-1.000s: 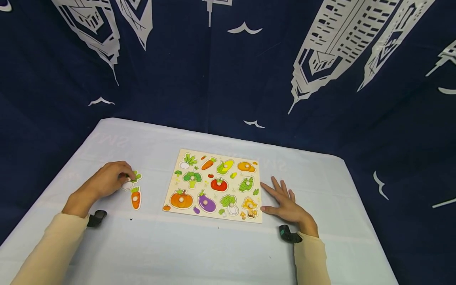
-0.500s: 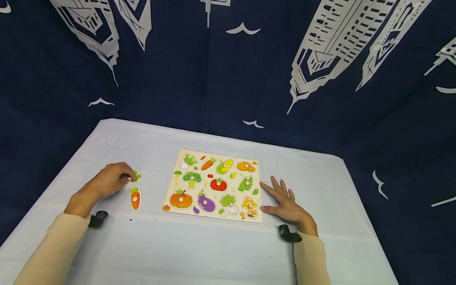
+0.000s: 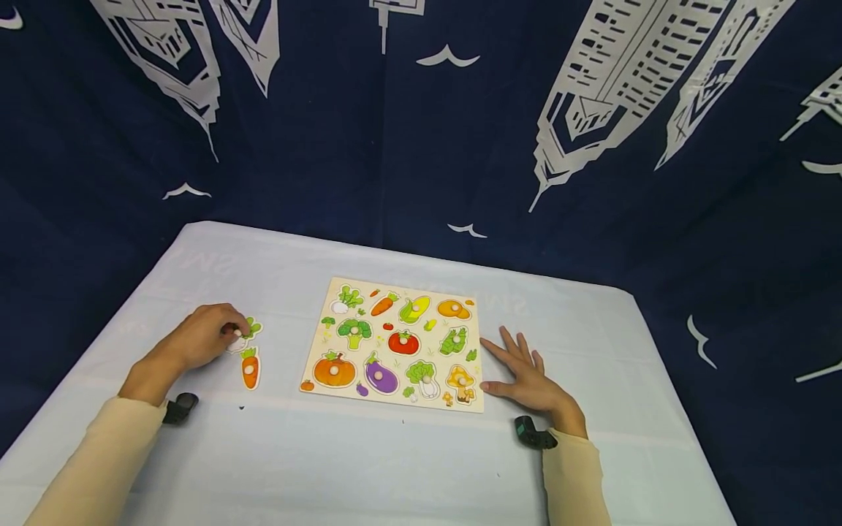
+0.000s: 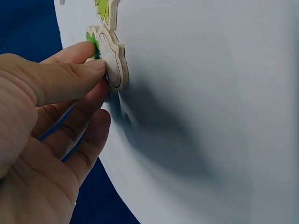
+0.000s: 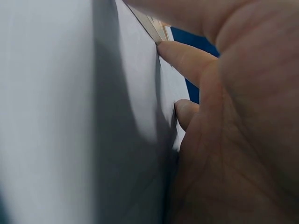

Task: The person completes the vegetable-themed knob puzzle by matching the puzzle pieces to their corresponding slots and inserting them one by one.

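My left hand (image 3: pixel 202 334) pinches the knob of a white radish puzzle piece (image 4: pixel 112 70) between thumb and forefinger, the other fingers loosely bent below. Part of the piece's white root is hidden behind the fingertips in the head view; its green leaves show. Just in front of it lies a carrot puzzle piece (image 3: pixel 250 369) with a round knob. My right hand (image 3: pixel 526 372) lies spread on the table, thumb and forefinger at the right edge of the wooden vegetable puzzle board (image 3: pixel 434 347). Knobbed pieces sit in the board; its radish and carrot pictures have no knobs.
A white cloth covers the table (image 3: pixel 368 467), with small dark specks near its front. Behind it hangs a navy curtain (image 3: pixel 342 161) printed with white buildings and birds. Each wrist carries a small black camera (image 3: pixel 534 432).
My left hand has shifted very slightly with its fingers still at the radish piece. The right hand and the board look unmoved; the whole head view has drifted slightly.
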Motion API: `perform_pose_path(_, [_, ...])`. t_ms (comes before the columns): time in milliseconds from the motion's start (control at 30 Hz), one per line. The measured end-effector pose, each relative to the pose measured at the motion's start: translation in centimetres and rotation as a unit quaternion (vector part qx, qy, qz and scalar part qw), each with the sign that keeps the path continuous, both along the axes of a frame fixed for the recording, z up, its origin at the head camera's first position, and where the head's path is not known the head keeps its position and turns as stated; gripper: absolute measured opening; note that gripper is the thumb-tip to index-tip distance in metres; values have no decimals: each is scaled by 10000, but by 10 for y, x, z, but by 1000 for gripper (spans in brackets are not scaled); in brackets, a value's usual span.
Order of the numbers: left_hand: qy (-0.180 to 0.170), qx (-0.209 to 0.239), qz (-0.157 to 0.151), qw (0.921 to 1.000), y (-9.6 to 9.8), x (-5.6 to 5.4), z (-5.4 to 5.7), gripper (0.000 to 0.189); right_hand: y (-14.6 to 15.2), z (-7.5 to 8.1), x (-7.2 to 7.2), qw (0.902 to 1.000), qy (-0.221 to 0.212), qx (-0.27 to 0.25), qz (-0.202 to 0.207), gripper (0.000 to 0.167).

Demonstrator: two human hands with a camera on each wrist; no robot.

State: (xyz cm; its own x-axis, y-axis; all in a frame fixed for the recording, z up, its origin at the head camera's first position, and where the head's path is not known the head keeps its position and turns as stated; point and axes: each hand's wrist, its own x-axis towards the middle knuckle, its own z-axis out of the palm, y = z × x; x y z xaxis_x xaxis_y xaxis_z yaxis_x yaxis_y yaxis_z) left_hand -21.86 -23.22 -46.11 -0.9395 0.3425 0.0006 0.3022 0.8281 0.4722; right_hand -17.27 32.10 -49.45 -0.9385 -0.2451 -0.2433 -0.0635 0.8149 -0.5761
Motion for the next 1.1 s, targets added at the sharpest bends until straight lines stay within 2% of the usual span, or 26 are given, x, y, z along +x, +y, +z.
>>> perform_pose_path(600, [41, -43, -42, 10000, 7, -1, 6, 19, 1, -4, 1, 10000, 10, -2, -4, 88])
perform_pose_path(1100, [58, 3, -248, 9997, 33, -9, 9, 19, 1, -1, 0, 10000, 53, -27, 38, 88])
